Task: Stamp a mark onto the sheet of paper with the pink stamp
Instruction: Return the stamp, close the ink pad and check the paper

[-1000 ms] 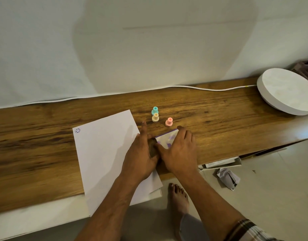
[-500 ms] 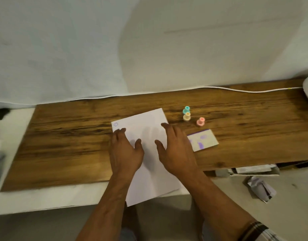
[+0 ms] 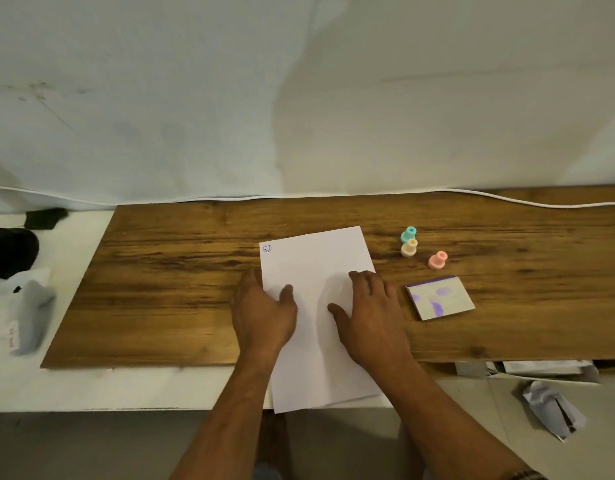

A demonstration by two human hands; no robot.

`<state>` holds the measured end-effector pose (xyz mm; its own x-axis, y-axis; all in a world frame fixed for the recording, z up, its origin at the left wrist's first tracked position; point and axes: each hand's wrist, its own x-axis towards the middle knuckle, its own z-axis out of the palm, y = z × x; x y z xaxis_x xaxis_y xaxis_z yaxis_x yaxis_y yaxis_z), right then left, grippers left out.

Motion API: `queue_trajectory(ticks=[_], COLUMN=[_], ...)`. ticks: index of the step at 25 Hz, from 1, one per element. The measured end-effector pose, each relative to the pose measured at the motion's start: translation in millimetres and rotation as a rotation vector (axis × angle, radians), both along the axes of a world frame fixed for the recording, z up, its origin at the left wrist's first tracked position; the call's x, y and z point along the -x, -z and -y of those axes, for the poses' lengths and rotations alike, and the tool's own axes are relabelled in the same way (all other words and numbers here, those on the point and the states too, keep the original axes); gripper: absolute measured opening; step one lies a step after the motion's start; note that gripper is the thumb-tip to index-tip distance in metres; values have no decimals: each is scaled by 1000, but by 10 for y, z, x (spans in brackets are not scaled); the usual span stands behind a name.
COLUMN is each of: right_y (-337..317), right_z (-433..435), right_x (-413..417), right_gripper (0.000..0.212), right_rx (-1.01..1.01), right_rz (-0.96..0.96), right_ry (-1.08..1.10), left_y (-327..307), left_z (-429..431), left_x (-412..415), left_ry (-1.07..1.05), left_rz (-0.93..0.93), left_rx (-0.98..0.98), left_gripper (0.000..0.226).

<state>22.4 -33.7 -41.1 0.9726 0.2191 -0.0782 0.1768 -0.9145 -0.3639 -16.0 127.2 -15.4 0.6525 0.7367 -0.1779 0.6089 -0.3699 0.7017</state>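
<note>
A white sheet of paper [image 3: 316, 265] lies on the wooden board [image 3: 167, 292], its near end hanging over the front edge. A small smiley mark [image 3: 267, 248] sits in its far left corner. My left hand [image 3: 262, 311] rests flat on the sheet's left edge, fingers spread. My right hand [image 3: 370, 315] lies flat on the sheet's right side. Neither hand holds anything. The pink stamp [image 3: 437, 260] stands upright on the board, to the right of the sheet and beyond my right hand. An ink pad [image 3: 439, 298] with purple smears lies just in front of it.
A teal stamp [image 3: 409, 233] and a cream stamp [image 3: 409, 248] stand left of the pink one. A white cable [image 3: 541, 203] runs along the board's back edge. Dark objects [image 3: 11, 251] and a cloth sit on the white surface at left. Crumpled paper [image 3: 548, 410] lies on the floor at right.
Both hands have left the ink pad and moved left onto the sheet, flattening it. The view has swung left, so the stamps and pad now sit further right.
</note>
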Motion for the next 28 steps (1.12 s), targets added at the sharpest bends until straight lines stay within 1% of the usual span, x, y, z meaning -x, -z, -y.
queue_trajectory(ticks=[1, 3, 6, 7, 8, 9, 11, 12, 13, 14, 15, 16, 17, 19, 21, 22, 23, 25, 27, 28], right_y=[6, 14, 22, 26, 28, 26, 15, 4, -11, -26, -41, -60, -84, -151, -234, -269, -298, -357, -389, -395], right_z=[-7, -23, -24, -16, -5, 4, 15, 15, 16, 23, 34, 53, 76, 124, 161, 186, 217, 286, 348, 363], right_x=[1, 5, 1, -2, -10, -19, -28, -23, -16, -11, -12, -29, -56, -153, -279, -336, -388, -472, -525, -540], right_gripper=[75, 75, 77, 78, 78, 79, 80, 81, 81, 80, 78, 75, 69, 57, 50, 51, 54, 58, 51, 46], right_rx=[2, 11, 23, 23, 18, 8, -24, -30, -24, -17, -21, -50, -111, -303, -446, -503, -576, -812, -1023, -1076], right_rz=[-1, 2, 3, -2, -9, -18, -32, -39, -43, -50, -59, -71, -81, -69, -53, -76, -132, -321, -540, -613], right_ry=[5, 11, 10, 10, 13, 15, 22, 24, 20, 15, 14, 24, 48, 133, 208, 243, 282, 364, 381, 370], left_y=[38, 64, 42, 19, -8, -40, -94, -110, -119, -109, -102, -93, -82, -59, -64, -69, -75, -85, -81, -73], left_z=[34, 125, 172, 164, 149, 126, 57, 12, -38, -93, -135, -162, -180, -198, -239, -270, -307, -375, -401, -394], left_x=[20, 51, 11, -6, -31, -56, -91, -98, -98, -93, -83, -72, -60, -56, -56, -54, -47, -30, -12, -9], left_ry=[83, 191, 227, 210, 169, 104, -75, -171, -255, -306, -320, -308, -291, -253, -180, -128, -75, 10, 57, 76], left_rz=[-76, -143, -124, -102, -55, 13, 158, 223, 281, 315, 315, 302, 294, 322, 382, 422, 461, 536, 583, 586], left_rx=[-104, -210, -256, -223, -141, -17, 258, 407, 556, 673, 730, 735, 719, 704, 782, 854, 928, 1052, 1151, 1190], left_gripper=[72, 81, 84, 85, 85, 86, 85, 81, 71, 56, 40, 27, 19, 11, 13, 17, 21, 25, 28, 29])
